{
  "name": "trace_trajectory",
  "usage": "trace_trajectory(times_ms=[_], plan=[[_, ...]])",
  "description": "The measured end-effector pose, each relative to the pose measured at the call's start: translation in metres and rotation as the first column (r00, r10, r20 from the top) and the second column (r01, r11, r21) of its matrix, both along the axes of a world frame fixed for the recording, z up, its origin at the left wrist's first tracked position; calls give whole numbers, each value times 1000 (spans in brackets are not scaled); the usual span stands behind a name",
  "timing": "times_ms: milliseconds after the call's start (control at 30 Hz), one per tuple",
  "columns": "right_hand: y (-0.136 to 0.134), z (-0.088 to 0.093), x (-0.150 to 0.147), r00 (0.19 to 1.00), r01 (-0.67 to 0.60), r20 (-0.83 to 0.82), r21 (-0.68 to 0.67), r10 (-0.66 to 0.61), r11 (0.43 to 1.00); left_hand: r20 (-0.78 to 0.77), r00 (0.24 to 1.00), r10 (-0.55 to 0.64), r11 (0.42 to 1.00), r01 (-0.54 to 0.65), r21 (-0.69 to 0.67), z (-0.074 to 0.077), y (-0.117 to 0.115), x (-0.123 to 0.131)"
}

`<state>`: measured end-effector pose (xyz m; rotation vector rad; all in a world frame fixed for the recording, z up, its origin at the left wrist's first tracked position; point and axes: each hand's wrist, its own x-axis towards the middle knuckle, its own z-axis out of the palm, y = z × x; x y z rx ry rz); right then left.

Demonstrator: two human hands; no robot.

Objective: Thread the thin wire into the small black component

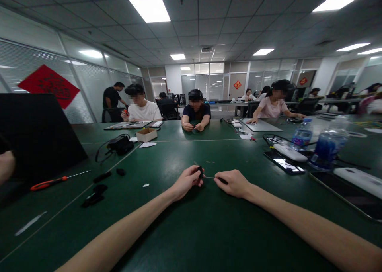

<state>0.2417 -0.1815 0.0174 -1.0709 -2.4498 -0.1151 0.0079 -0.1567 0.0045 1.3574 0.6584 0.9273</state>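
Our left hand (pixel 186 182) is closed around a small black thing (pixel 199 171), too small for us to make out. Our right hand (pixel 234 183) pinches a thin dark stick (pixel 221 180), and its tip is near the black thing. Both hands are over the middle of the green desk (pixel 179 232). Farther off sits a cardboard box (pixel 146 135), and we cannot see what is in it.

bare left forearm (pixel 119 233), bare right forearm (pixel 316 233), slender left hand (pixel 186 182), slender right hand (pixel 234 183)
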Motion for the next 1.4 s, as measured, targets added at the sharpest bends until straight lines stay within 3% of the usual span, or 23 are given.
trace_trajectory(times_ms=[700,1400], plan=[[0,-3,2,998,-31,51,66,28,997,-99,992,75,980,-55,190,-6,2,0],[2,-8,1,999,32,25,48,-34,998,-113,990,86,985,-67,159,-4,3,-1]])
